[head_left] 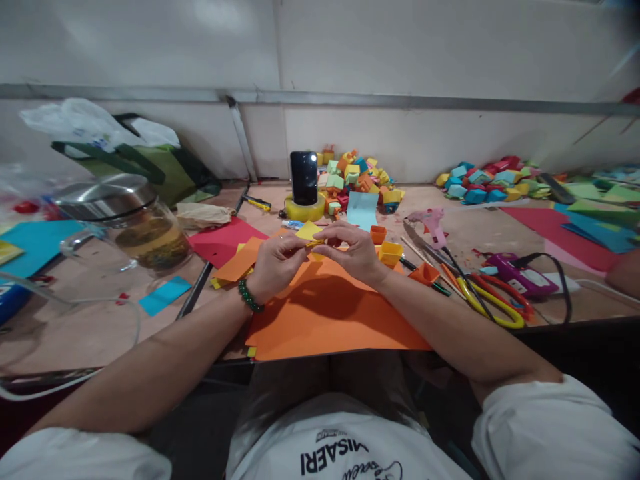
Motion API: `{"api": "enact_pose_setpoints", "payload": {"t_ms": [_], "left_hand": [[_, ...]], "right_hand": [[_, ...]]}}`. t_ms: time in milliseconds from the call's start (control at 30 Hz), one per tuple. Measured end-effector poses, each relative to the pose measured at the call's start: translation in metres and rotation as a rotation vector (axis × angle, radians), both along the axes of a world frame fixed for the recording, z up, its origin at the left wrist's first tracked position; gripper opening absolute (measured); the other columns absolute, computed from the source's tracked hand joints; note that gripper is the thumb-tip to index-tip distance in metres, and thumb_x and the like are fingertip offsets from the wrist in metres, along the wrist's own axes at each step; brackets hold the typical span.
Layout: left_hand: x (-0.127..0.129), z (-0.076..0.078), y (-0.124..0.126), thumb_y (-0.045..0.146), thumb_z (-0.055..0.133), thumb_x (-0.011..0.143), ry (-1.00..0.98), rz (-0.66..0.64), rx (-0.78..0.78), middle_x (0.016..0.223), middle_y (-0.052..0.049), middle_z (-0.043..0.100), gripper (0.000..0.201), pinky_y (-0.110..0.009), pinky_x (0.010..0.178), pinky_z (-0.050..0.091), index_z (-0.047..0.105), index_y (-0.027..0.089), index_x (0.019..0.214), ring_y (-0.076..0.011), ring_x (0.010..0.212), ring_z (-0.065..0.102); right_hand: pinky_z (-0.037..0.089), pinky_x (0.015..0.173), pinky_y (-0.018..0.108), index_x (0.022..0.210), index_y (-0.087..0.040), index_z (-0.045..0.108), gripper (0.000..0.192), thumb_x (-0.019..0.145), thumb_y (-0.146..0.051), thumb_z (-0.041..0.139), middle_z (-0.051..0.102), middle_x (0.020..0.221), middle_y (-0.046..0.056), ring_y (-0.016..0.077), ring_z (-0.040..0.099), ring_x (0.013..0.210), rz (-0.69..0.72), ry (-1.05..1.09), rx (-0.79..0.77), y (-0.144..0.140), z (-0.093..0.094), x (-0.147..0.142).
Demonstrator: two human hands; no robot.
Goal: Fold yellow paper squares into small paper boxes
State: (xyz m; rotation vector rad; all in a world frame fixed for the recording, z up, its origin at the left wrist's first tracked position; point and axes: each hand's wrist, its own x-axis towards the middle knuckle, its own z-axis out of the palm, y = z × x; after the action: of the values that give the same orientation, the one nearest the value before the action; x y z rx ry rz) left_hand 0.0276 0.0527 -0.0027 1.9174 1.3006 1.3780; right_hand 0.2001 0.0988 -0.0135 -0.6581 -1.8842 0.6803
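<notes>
Above a large sheet of orange paper (340,320), my hands meet over a small piece of yellow paper (314,244). My left hand (280,263), with a green bead bracelet (249,297) at the wrist, pinches one end of the piece between thumb and finger. From the other side, the fingers of my right hand (353,253) close on the same piece. Fingers cover most of it, so its exact shape is hidden. Just beyond lies a yellow square of paper (309,230). Small folded boxes, one yellow (391,253) and one orange (378,234), stand beside my right hand.
A phone (304,177) stands upright behind my hands, before a heap of coloured paper boxes (353,173). On the right lie scissors (493,307), a pink glue gun (434,227) and a purple device (517,273). A glass jug (145,233) stands left, near a cutter (257,202).
</notes>
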Motion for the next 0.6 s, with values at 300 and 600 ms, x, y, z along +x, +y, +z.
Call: {"api": "enact_pose_setpoints", "payload": {"t_ms": [300,600], "left_hand": [[-0.0019,-0.001,-0.0006,0.025,0.059,0.081,0.102,0.002,0.058,0.071,-0.003,0.069,0.016,-0.028,0.068,0.05,0.073,0.021,0.075,-0.0161,0.068,0.06],[-0.002,-0.0073,0.003,0.024,0.059,0.078,0.108,-0.023,0.182,0.067,-0.003,0.07,0.015,-0.024,0.062,0.047,0.071,0.017,0.071,-0.0131,0.061,0.06]], "right_hand": [[0.048,0.074,0.035,0.074,-0.023,0.069,0.032,0.079,-0.055,0.068,0.062,0.075,0.004,0.0161,0.054,0.069,0.008,0.024,0.022,0.0006,-0.0004,0.0006],[0.048,0.072,0.032,0.064,-0.02,0.067,0.035,0.076,-0.053,0.071,0.061,0.062,-0.001,0.0121,0.052,0.061,0.001,0.065,0.05,0.0033,-0.0004,-0.0005]]}}
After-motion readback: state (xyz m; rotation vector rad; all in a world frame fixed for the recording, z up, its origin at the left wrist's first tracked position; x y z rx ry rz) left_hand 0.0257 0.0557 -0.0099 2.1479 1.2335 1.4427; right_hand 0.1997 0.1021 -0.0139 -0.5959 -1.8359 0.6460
